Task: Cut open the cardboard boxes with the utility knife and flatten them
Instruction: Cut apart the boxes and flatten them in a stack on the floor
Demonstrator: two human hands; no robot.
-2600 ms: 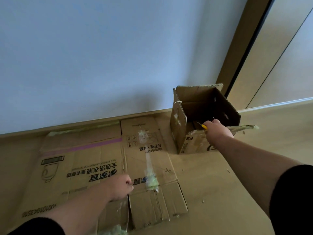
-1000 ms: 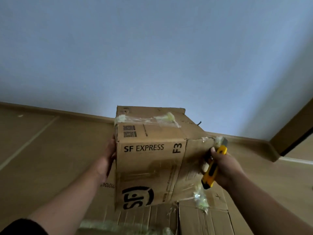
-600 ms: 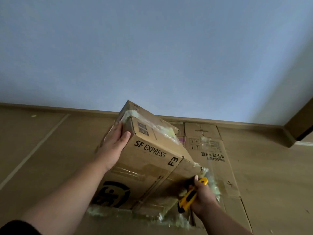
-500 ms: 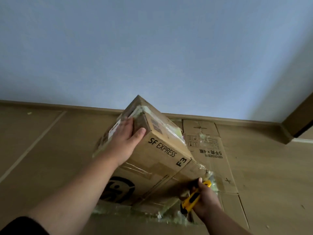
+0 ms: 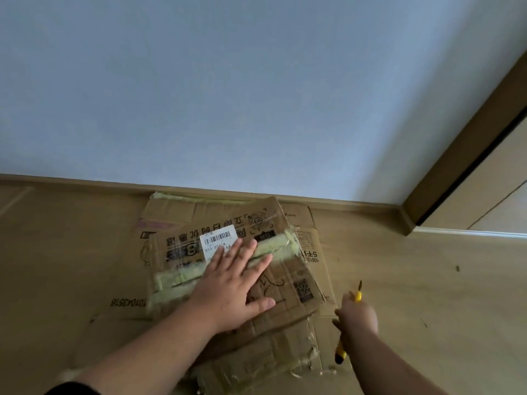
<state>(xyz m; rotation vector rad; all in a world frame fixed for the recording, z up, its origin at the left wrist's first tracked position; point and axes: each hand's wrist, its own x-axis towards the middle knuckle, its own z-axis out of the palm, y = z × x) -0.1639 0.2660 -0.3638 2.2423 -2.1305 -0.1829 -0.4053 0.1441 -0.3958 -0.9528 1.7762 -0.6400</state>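
**Box pressed flat, knife in right hand**

While the left hand [image 5: 232,283] lies palm-down with fingers spread on the flattened cardboard box [image 5: 228,269], that box rests on other flattened cardboard [image 5: 315,252] on the floor [image 5: 427,295], near the wall [image 5: 256,95]. White barcode label [image 5: 219,242] sits just beyond the fingertips. Right hand [image 5: 358,316], beside the box's right edge, grips the yellow utility knife [image 5: 349,326], blade end pointing away.

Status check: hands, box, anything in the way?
Left hand flat on flattened box. Right hand grips utility knife, blade out, beside it. Nothing in the way.
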